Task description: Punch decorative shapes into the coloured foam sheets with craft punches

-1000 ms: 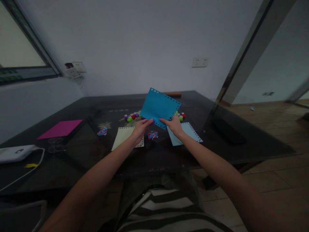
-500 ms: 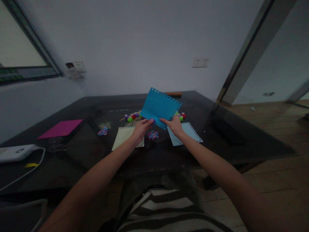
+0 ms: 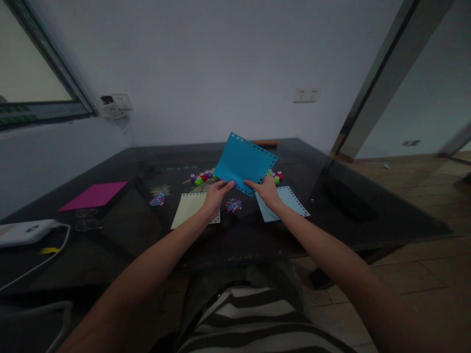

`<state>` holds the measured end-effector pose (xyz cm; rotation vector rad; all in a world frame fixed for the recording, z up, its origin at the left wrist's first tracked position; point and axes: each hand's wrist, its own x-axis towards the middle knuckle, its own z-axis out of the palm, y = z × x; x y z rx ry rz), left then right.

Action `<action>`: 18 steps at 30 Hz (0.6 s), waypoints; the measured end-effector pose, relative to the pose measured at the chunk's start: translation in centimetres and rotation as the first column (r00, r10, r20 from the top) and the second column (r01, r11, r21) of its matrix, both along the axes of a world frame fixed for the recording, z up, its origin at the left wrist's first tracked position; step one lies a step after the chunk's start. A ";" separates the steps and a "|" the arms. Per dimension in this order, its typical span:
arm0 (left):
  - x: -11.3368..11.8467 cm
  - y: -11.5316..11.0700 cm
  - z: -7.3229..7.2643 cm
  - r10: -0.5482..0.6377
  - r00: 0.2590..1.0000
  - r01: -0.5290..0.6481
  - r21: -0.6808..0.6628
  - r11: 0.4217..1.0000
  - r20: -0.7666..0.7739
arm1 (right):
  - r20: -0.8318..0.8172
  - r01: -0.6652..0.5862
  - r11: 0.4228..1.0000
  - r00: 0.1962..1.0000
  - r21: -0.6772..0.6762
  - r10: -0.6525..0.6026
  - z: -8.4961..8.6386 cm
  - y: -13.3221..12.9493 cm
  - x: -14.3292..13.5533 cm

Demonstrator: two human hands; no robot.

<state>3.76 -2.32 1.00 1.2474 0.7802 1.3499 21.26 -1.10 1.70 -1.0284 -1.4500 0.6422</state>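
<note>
A blue sheet [image 3: 246,161] with punched holes along its edges is held tilted above the dark table. My left hand [image 3: 216,196] grips its lower left edge, with a small purple thing by the thumb. My right hand [image 3: 268,190] pinches its lower right part, thumb on the sheet. Under my left wrist lies a pale yellow punched sheet [image 3: 187,208]. A pale blue punched sheet [image 3: 286,202] rests below my right hand. Between them is a pile of small coloured pieces [image 3: 233,205]. Red, green and purple balls [image 3: 200,178] sit behind my left hand, partly hidden.
A pink sheet [image 3: 94,195], a second small pile [image 3: 157,199] and a white device [image 3: 27,233] with a cable are on the left. A black flat object [image 3: 349,200] lies at the right. A brown stick [image 3: 267,143] is at the back.
</note>
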 end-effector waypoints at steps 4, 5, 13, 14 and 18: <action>0.0 0.0 0.0 -0.004 1.000 0.004 0.021 1.000 -0.009 | -0.010 -0.009 1.000 1.000 -0.001 0.009 0.0 0.0 0.0; 0.0 0.0 0.0 -0.003 1.000 0.004 0.027 1.000 -0.014 | -0.012 -0.010 1.000 1.000 0.000 0.010 0.0 0.0 0.0; 0.3 -0.1 0.2 -0.002 1.000 0.002 0.007 1.000 -0.006 | -0.019 -0.005 1.000 1.000 -0.008 0.005 -0.1 0.1 0.0; 0.3 -0.1 0.2 -0.006 1.000 0.006 0.008 1.000 -0.006 | -0.023 -0.010 1.000 1.000 -0.010 0.010 -0.1 0.1 0.0; 0.3 -0.1 0.1 -0.009 1.000 0.009 0.011 1.000 -0.002 | -0.033 -0.008 1.000 0.999 -0.016 0.007 -0.1 0.1 -0.1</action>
